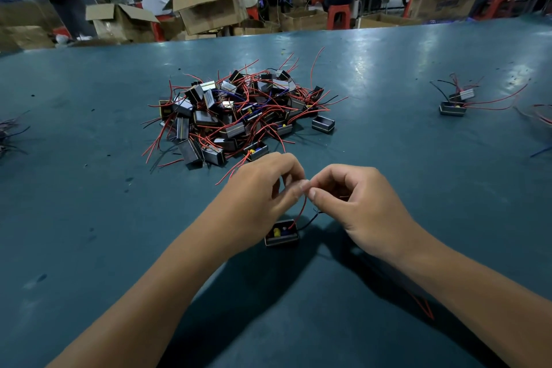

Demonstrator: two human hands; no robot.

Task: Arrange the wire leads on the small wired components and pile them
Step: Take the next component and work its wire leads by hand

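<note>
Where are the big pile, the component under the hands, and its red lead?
pile (239, 110): head view, middle of the heap.
component (281, 233): head view, open top of the box.
red lead (302, 212): head view, the curve below the fingers.

Head view looks forward and down over the table (89, 218), seemingly close

Small black open-topped component (282, 233) upright on table, red lead (302, 212) arching up, tangled pile of components (239, 113) beyond
</note>
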